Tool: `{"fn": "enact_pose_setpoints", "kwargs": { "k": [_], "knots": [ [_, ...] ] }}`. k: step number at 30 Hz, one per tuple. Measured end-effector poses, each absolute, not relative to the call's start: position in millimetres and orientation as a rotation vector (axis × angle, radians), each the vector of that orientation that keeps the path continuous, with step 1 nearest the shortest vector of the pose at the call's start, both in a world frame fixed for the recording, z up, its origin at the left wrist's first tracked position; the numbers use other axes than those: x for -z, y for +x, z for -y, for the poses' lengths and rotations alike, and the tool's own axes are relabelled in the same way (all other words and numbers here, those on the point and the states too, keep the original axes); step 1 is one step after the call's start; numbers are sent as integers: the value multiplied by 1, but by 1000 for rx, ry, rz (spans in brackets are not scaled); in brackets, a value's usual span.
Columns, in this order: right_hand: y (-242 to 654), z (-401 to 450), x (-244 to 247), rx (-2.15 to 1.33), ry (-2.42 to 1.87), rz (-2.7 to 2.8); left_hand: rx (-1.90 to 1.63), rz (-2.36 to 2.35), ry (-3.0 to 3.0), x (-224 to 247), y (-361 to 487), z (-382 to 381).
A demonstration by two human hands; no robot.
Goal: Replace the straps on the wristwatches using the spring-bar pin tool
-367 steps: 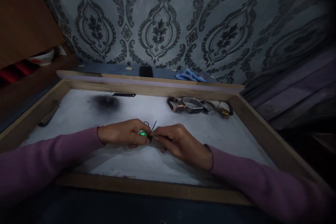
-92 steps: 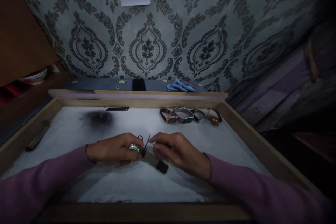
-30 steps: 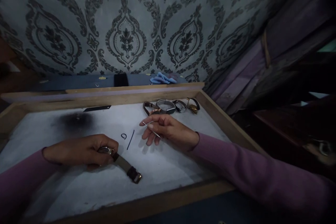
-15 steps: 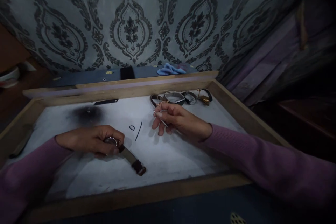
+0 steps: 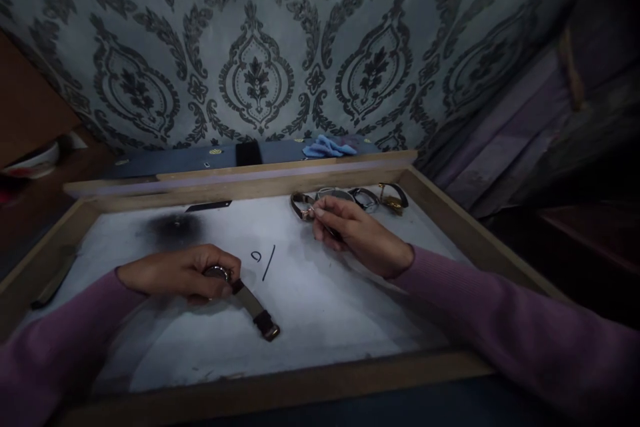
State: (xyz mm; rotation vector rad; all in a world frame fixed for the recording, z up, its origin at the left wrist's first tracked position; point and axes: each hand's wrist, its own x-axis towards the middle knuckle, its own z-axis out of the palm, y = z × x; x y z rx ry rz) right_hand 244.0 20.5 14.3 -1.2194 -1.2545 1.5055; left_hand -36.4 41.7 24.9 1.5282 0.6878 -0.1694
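Observation:
My left hand (image 5: 187,273) is closed round the case of a wristwatch (image 5: 254,307), whose strap hangs out to the right over the white tray floor. My right hand (image 5: 345,223) pinches a thin metal tool, mostly hidden by the fingers, close to a brown-strapped watch (image 5: 301,205). Whether the tool touches that watch I cannot tell. Between the hands lie a small dark loop (image 5: 256,256) and a thin dark rod (image 5: 269,262).
Several watches, one with a gold case (image 5: 393,203), line the back right of the wooden-rimmed tray (image 5: 280,180). A dark blade (image 5: 209,205) lies at the back left. Behind the rim are a blue cloth (image 5: 329,146) and a black item (image 5: 249,153).
The view has tilted up slightly, showing more of the paper on the wall. My right hand's fingers have drawn in round the tool. My left hand keeps its hold on the watch.

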Motion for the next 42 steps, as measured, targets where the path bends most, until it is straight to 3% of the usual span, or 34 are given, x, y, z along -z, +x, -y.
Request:
{"fn": "enact_pose_setpoints", "kwargs": {
  "k": [8, 17, 22, 32, 42],
  "knots": [
    [252, -22, -8, -1419, -1217, 1434, 139, -666, 1544, -24, -36, -42],
    [276, -2, -8, -842, -1363, 2244, 177, -647, 1569, -17, -38, -43],
    [281, 5, -4, -611, -1403, 2408, 189, -654, 1584, -19, -35, -42],
    [281, 3, -2, -650, -1367, 2448, 230, -669, 1603, -17, -32, -42],
    [282, -3, -3, -1455, -1404, 1796, 283, -684, 1663, -16, -31, -41]
  ]
}}
